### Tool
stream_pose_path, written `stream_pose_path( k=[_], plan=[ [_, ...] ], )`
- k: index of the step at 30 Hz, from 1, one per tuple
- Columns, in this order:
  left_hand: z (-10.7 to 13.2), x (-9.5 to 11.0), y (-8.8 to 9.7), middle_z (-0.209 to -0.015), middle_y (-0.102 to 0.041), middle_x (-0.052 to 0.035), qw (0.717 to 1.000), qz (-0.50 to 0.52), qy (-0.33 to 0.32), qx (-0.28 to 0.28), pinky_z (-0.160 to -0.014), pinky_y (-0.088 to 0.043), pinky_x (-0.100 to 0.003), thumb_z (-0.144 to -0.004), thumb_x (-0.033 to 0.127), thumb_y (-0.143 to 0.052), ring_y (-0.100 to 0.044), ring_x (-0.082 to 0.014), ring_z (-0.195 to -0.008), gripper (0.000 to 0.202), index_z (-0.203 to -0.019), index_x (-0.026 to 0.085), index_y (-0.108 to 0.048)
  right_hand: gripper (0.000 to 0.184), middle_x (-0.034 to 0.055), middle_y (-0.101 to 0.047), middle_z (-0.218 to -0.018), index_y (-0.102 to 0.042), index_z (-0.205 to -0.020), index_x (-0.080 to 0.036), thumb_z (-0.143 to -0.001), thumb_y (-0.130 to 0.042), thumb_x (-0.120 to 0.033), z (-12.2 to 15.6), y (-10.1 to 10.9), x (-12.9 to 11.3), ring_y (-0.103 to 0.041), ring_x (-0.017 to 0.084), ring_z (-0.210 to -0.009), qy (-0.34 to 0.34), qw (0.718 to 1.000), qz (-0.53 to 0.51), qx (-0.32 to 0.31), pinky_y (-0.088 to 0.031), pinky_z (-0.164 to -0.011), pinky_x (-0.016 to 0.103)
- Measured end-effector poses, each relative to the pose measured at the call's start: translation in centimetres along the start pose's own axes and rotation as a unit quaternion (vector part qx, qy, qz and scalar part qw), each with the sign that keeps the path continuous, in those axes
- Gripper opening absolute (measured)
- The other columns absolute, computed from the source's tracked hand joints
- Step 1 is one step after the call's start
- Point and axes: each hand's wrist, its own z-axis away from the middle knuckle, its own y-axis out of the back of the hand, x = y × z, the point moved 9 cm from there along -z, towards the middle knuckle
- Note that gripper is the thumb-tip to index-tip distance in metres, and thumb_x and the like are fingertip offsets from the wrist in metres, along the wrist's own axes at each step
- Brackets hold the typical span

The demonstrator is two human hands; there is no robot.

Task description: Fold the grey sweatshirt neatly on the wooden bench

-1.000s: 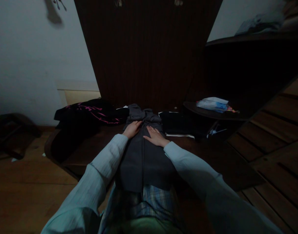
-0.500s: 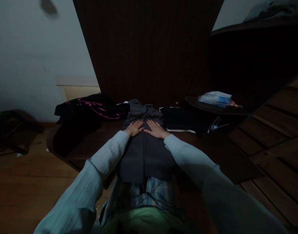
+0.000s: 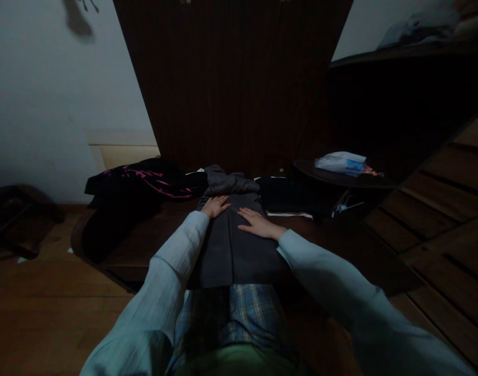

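Note:
A dark grey garment (image 3: 215, 250) lies spread over the brown wooden surface, its near edge reaching the front by my legs. Its far end is bunched up against the dark panel. My left hand (image 3: 216, 206) rests on its left half, fingers stretched out. Lower and to the right, my right hand (image 3: 258, 223) lies flat on the cloth with the fingers apart. Neither hand grips anything. A lengthwise seam or fold runs between the two hands. The exact kind of garment is hard to tell in the dim light.
A black garment with pink markings (image 3: 145, 177) lies to the left. Dark folded cloth (image 3: 286, 196) sits to the right. Beyond it, a small shelf (image 3: 321, 176) carries a plastic packet (image 3: 343, 163). A tall dark wooden panel (image 3: 239, 78) stands behind.
My right hand has slid toward me and slightly right, away from my left hand. My left hand stays in nearly the same place. The garment's far end looks more bunched. The view has shifted slightly.

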Motion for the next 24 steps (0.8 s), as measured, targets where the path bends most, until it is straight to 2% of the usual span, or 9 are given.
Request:
stream_pose_path(
  k=[2, 5, 8, 10, 14, 18, 24],
  plan=[
    [0.1, 0.1, 0.1, -0.141, -0.034, -0.0017, 1.0, 0.002, -0.008, 0.011, -0.105, -0.021, -0.036, -0.088, 0.049, -0.023, -0.028, -0.0191, -0.129, 0.052, -0.133, 0.025, -0.032, 0.064, 0.0112, -0.025, -0.143, -0.035, -0.133, -0.017, -0.082, -0.04, -0.055, 4.8, -0.5, -1.5, -0.017, 0.023, -0.133, 0.05, 0.999, -0.019, 0.013, -0.018, -0.107, 0.042],
    [0.1, 0.0, 0.1, -0.14, -0.034, -0.0015, 1.0, 0.01, -0.008, 0.015, -0.105, -0.021, -0.037, -0.087, 0.05, -0.023, -0.028, -0.0195, -0.129, 0.053, -0.133, 0.025, -0.033, 0.067, 0.0107, -0.026, -0.143, -0.032, -0.135, -0.02, -0.079, -0.047, -0.055, 11.6, -0.9, -2.9, -0.017, 0.023, -0.133, 0.08, 0.995, -0.033, 0.039, -0.019, -0.107, 0.046],
    [0.1, -0.1, 0.1, -0.14, -0.034, -0.0016, 1.0, 0.016, 0.0, 0.013, -0.105, -0.021, -0.037, -0.087, 0.051, -0.023, -0.028, -0.0206, -0.129, 0.054, -0.134, 0.024, -0.032, 0.073, 0.0128, -0.025, -0.143, -0.029, -0.136, -0.019, -0.075, -0.055, -0.051, 15.8, -1.3, -3.6, -0.018, 0.025, -0.133, 0.087, 0.993, -0.022, 0.076, -0.024, -0.105, 0.048],
    [0.1, 0.0, 0.2, -0.14, -0.034, -0.0015, 1.0, 0.017, 0.0, 0.013, -0.105, -0.021, -0.037, -0.087, 0.051, -0.023, -0.028, -0.0205, -0.129, 0.054, -0.134, 0.024, -0.032, 0.065, 0.0134, -0.028, -0.142, -0.031, -0.135, -0.02, -0.078, -0.055, -0.042, 16.8, -1.5, -3.7, -0.021, 0.026, -0.132, 0.086, 0.991, -0.015, 0.104, -0.028, -0.103, 0.049],
    [0.2, 0.1, 0.2, -0.14, -0.035, -0.0007, 1.0, 0.011, -0.009, 0.014, -0.105, -0.021, -0.037, -0.087, 0.05, -0.022, -0.028, -0.0192, -0.129, 0.053, -0.133, 0.026, -0.033, 0.041, 0.0095, -0.039, -0.136, -0.045, -0.126, -0.025, -0.085, -0.044, -0.024, 16.8, -1.8, -3.6, -0.03, 0.023, -0.128, 0.084, 0.985, -0.004, 0.15, -0.036, -0.1, 0.047],
    [0.2, 0.1, 0.4, -0.14, -0.035, -0.0009, 1.0, 0.011, -0.003, 0.013, -0.105, -0.022, -0.036, -0.088, 0.049, -0.019, -0.029, -0.0184, -0.129, 0.053, -0.133, 0.025, -0.032, 0.034, 0.0074, -0.047, -0.131, -0.052, -0.118, -0.025, -0.088, -0.038, -0.021, 16.9, -1.5, -4.0, -0.035, 0.02, -0.125, 0.114, 0.98, -0.005, 0.165, -0.04, -0.098, 0.041],
    [0.3, 0.2, 0.5, -0.139, -0.037, -0.0005, 1.0, 0.009, -0.008, 0.019, -0.105, -0.023, -0.035, -0.089, 0.046, -0.02, -0.031, -0.0177, -0.128, 0.05, -0.132, 0.025, -0.034, 0.035, 0.0068, -0.054, -0.124, -0.051, -0.119, -0.025, -0.087, -0.038, -0.02, 18.0, -0.8, -4.3, -0.043, 0.018, -0.12, 0.134, 0.973, -0.01, 0.189, -0.044, -0.095, 0.039]
  ],
)
